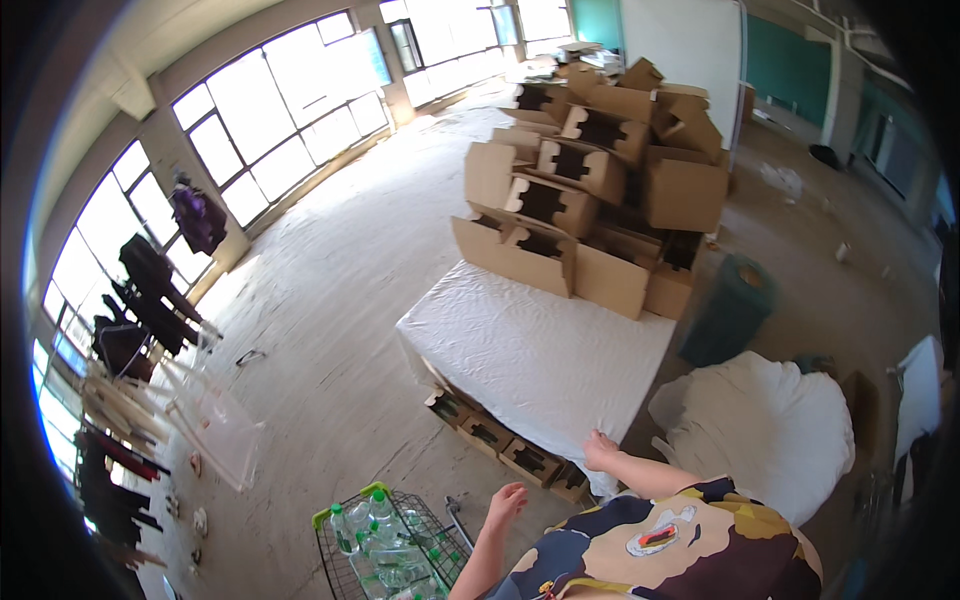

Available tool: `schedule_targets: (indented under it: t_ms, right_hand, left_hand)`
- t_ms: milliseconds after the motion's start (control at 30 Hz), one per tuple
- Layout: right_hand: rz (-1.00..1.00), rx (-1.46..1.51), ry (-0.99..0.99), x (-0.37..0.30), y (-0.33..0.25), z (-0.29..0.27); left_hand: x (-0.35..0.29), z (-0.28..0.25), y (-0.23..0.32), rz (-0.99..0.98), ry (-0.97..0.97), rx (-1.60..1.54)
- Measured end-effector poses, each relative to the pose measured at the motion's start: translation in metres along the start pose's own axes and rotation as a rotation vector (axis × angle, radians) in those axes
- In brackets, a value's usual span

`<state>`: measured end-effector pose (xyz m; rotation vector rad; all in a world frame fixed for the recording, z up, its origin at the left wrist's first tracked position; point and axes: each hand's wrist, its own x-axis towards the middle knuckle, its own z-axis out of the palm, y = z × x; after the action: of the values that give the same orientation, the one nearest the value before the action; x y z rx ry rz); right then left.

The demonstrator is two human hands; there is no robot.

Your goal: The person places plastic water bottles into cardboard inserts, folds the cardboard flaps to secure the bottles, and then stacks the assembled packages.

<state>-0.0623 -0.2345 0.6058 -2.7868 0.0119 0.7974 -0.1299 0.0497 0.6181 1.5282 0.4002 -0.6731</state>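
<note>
My right hand (600,451) is at the front edge of a table with a white cloth (540,340) over it. Its fingers are closed and appear to pinch the cloth there, where the cloth falls in folds. My left hand (506,504) is raised in the air, holding nothing, its fingers loosely bent and slightly apart. Beside it stands a black wire cart (335,560) with green corner pieces. Clear plastic bottles (383,512) with green caps fill the cart.
Open cardboard boxes (610,275) are stacked at the table's far end. More cardboard boxes (530,461) line the floor beneath its left side. Right of the table stand a dark green roll (735,310) and a big white sack (760,420). Clothes (150,285) hang by the windows at left.
</note>
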Motion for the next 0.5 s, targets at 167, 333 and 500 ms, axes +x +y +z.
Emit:
schedule_targets:
  t_ms: [167,333,500]
  right_hand:
    - [-0.143,0.129,0.040,0.007,0.055,0.008]
    - [-0.125,0.239,0.132,0.057,0.131,-0.029]
    - [-0.136,0.429,0.658,0.098,0.228,-0.159]
  left_hand:
    - [0.031,0.048,0.036,0.037,-0.076,0.098]
    - [0.064,0.089,0.059,0.023,-0.105,0.166]
    - [0.086,0.123,0.070,-0.009,-0.081,0.154]
